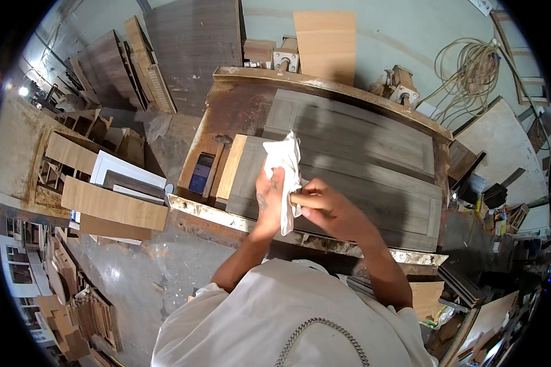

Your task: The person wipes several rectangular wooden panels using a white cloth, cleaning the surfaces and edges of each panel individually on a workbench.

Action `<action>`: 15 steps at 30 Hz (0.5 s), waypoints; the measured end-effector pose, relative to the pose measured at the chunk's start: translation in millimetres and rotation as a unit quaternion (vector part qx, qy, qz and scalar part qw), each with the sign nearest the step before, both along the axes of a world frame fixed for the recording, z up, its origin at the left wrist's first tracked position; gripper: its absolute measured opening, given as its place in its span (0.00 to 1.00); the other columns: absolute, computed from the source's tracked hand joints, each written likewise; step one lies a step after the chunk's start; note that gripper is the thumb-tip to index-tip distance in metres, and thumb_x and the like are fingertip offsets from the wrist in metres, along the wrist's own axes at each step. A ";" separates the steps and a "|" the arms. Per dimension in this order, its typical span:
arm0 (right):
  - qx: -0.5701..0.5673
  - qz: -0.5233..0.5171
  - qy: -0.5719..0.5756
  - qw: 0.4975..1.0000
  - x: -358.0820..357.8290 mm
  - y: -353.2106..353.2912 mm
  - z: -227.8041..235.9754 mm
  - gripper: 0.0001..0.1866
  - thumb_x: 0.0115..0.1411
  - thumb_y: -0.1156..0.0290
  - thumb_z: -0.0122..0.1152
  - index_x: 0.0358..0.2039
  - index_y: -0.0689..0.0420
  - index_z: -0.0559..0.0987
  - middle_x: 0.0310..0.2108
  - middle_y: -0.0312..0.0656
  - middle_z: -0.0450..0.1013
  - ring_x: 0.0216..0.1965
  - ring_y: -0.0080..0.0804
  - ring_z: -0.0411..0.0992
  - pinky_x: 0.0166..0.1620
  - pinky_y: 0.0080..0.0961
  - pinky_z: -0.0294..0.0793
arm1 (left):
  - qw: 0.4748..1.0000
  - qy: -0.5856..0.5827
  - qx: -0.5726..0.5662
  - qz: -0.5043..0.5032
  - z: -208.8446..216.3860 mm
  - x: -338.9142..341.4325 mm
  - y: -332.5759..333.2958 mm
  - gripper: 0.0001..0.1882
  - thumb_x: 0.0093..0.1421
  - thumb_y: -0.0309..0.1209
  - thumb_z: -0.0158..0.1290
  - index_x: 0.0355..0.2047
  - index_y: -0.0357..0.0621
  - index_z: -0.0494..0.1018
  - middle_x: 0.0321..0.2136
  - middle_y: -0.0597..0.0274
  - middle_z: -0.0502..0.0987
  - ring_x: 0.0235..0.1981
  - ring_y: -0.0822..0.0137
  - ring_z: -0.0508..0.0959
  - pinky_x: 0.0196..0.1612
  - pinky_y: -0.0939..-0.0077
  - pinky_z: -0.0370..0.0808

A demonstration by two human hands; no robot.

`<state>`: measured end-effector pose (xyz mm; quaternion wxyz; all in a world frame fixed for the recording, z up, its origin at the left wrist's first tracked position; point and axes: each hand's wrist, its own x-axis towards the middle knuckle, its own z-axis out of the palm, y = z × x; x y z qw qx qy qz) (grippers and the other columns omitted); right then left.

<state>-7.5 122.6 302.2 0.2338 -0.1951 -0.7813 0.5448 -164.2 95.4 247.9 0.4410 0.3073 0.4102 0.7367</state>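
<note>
A crumpled white cloth [283,151] hangs upright over the worktable, its lower end dangling near the front edge. My left hand [270,199] is closed around it from the left side, thumb across the folds. From the right, my right hand [332,211] has its fingers bent and pinched at the cloth's lower part. Any small thing between those fingers is hidden. Beneath both hands lie grey wood-grain panels [373,199] with framed fronts. To their left are a pale wood strip [232,166], a hammer [214,168] and a dark blue phone-like rectangle [201,174].
The rusty metal worktable [239,92] has a raised rim and a whitish front edge [226,219]. Metal brackets [286,59] stand behind it. Boards [116,205] are stacked at the left, a coiled hose [471,70] hangs at the right, and large boards [196,55] lean behind.
</note>
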 end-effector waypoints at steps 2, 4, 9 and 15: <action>-0.111 -0.001 0.080 0.991 8.5 7.4 2.0 0.10 0.60 0.74 0.54 0.41 0.63 0.78 0.43 0.40 0.67 0.44 0.28 0.65 0.45 0.25 0.65 | 0.997 -0.070 -0.009 -0.021 2.6 -4.0 17.0 0.21 0.65 0.48 0.43 0.37 0.39 0.67 0.25 0.60 0.73 0.21 0.72 0.72 0.22 0.78 0.70; -0.236 -0.044 0.194 0.951 13.7 14.5 1.4 0.12 0.61 0.70 0.55 0.42 0.62 0.79 0.46 0.39 0.68 0.45 0.27 0.64 0.47 0.25 0.65 | 0.971 -0.233 -0.040 -0.045 -10.5 -22.0 41.7 0.21 0.66 0.47 0.40 0.38 0.38 0.67 0.22 0.58 0.73 0.19 0.66 0.73 0.21 0.71 0.72; 0.057 -0.222 0.042 0.972 -5.7 36.4 -9.7 0.27 0.57 0.64 0.61 0.56 0.56 0.68 0.59 0.49 0.59 0.58 0.43 0.60 0.56 0.36 0.63 | 0.895 -0.347 -0.021 -0.280 -39.2 -28.3 50.8 0.23 0.64 0.44 0.44 0.46 0.34 0.66 0.34 0.54 0.74 0.32 0.64 0.77 0.32 0.71 0.76; 0.173 -0.181 -0.077 0.965 -1.9 72.3 -88.4 0.28 0.57 0.76 0.56 0.59 0.56 0.64 0.59 0.52 0.59 0.56 0.48 0.64 0.53 0.38 0.66 | 0.919 -0.112 -0.188 -0.327 -60.2 -5.7 77.1 0.23 0.64 0.41 0.46 0.54 0.41 0.65 0.46 0.62 0.71 0.47 0.70 0.70 0.48 0.75 0.69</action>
